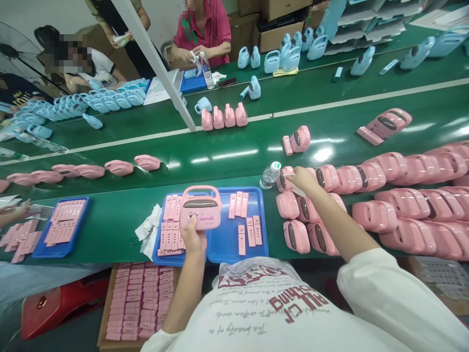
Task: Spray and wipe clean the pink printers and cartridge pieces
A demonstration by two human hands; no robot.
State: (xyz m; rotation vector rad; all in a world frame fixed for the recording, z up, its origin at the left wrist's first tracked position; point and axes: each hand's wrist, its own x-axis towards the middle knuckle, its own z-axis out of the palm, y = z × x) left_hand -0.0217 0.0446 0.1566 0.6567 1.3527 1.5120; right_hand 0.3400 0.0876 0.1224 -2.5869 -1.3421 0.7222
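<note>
My left hand (194, 240) is closed round the lower edge of a pink handled speaker-like device (207, 220), held upright with its dark oval panel facing me. Behind and below it lies a blue tray (223, 247) with small pink printed bars (242, 239) in both halves. My right hand (307, 180) reaches out to the rows of pink devices on the right, its fingers closed on a thin white cloth (296, 185). Just left of that hand stands a clear bottle (270, 176) with a white and green cap.
Crumpled white tissue (148, 230) lies left of the tray. Pink devices (146, 162) rest along the green conveyor (234, 156). A box of pink bars (141, 298) sits below the table edge. Co-workers (203, 29) sit across by light-blue devices (120, 98).
</note>
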